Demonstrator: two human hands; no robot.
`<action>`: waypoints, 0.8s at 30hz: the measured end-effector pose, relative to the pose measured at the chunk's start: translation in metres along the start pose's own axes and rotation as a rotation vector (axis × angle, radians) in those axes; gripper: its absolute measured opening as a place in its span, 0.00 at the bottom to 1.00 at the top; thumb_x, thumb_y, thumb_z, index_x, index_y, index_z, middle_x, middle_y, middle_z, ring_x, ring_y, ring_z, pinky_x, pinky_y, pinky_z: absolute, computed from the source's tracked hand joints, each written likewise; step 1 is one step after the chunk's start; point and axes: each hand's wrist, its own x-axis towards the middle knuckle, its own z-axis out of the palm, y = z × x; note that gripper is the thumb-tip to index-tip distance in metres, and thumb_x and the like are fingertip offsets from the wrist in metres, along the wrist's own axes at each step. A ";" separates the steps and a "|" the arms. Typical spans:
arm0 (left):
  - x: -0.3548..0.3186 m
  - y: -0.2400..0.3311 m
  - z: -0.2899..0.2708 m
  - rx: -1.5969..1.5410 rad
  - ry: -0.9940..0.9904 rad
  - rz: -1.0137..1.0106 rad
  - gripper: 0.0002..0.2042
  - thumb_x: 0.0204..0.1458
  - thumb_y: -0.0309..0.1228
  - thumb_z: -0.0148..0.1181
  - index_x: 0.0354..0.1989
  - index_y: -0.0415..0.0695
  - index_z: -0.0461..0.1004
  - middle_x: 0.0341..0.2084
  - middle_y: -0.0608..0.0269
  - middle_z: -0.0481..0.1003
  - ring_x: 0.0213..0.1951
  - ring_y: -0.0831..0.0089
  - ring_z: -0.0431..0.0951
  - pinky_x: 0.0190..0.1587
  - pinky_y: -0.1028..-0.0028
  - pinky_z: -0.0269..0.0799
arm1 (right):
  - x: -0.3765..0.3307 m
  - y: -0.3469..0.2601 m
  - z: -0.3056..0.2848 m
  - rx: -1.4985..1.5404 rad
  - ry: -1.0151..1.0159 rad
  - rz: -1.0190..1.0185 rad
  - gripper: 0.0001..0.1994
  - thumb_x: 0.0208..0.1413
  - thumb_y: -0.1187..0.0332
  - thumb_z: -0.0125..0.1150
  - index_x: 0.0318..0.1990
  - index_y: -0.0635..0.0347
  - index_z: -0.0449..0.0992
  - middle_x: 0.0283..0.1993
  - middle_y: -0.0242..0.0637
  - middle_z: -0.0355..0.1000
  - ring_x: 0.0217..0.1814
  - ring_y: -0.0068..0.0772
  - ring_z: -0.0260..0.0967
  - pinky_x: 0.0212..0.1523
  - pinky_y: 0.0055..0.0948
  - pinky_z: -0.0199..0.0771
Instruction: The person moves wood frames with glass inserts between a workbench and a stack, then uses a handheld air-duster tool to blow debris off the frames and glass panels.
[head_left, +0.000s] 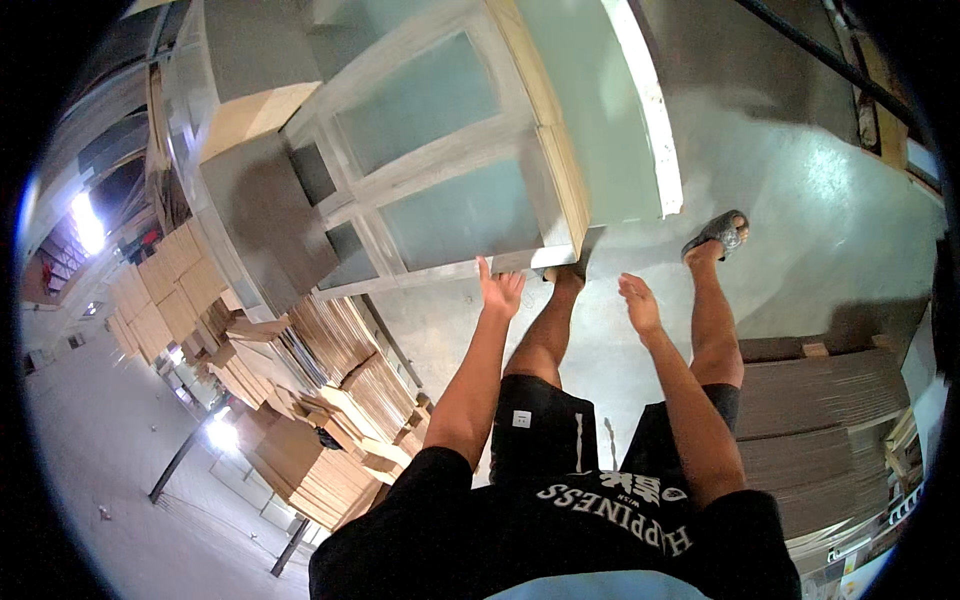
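One black shirt [430, 530] up close, then two empty hands: left hand [503, 291] half-open, thumb out, at the near edge of one grey-framed stack [452, 160], can't tell if touching; right hand [640, 302] loosely open, apart from it. Stack's ahead-left, right side pointing away; long axis unclear, far end's cut off.

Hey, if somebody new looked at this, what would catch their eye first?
Probably the big pale frame with its greenish panels, filling the upper middle. Next, the person's two open, empty hands: the left hand close to the frame's lower edge, the right hand apart from it. Then the stacked brown sheets at the lower right.
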 end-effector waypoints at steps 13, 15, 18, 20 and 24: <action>-0.280 -0.058 0.030 1.089 0.165 0.093 0.30 0.61 0.57 0.60 0.60 0.44 0.75 0.49 0.57 0.82 0.44 0.68 0.82 0.43 0.65 0.77 | -0.131 -0.222 -0.296 0.281 -0.009 -0.120 0.24 0.72 0.49 0.54 0.60 0.60 0.74 0.52 0.35 0.79 0.54 0.31 0.75 0.58 0.33 0.72; -0.284 -0.058 0.078 1.191 0.024 0.180 0.26 0.63 0.52 0.58 0.56 0.41 0.78 0.43 0.59 0.83 0.42 0.71 0.81 0.42 0.70 0.76 | -0.170 -0.247 -0.351 0.353 0.096 -0.105 0.25 0.71 0.50 0.55 0.63 0.61 0.73 0.55 0.37 0.79 0.55 0.32 0.76 0.61 0.33 0.70; -0.280 -0.080 0.208 1.314 -0.232 0.368 0.21 0.65 0.48 0.57 0.52 0.41 0.78 0.38 0.63 0.81 0.40 0.75 0.79 0.45 0.73 0.73 | -0.219 -0.270 -0.432 0.428 0.270 -0.116 0.28 0.70 0.49 0.55 0.68 0.60 0.70 0.61 0.41 0.76 0.60 0.36 0.74 0.64 0.37 0.68; -0.306 -0.099 0.307 1.333 -0.408 0.353 0.18 0.67 0.44 0.56 0.52 0.40 0.78 0.38 0.64 0.80 0.42 0.74 0.78 0.48 0.74 0.73 | -0.256 -0.281 -0.482 0.519 0.451 -0.155 0.29 0.69 0.49 0.55 0.69 0.60 0.68 0.63 0.42 0.75 0.62 0.38 0.73 0.65 0.37 0.68; -0.347 -0.162 0.461 1.146 -0.688 0.351 0.19 0.69 0.37 0.55 0.59 0.33 0.71 0.49 0.59 0.77 0.52 0.67 0.79 0.59 0.67 0.74 | -0.310 -0.277 -0.554 0.503 0.620 -0.250 0.27 0.69 0.48 0.55 0.65 0.59 0.72 0.58 0.40 0.77 0.58 0.37 0.74 0.63 0.40 0.69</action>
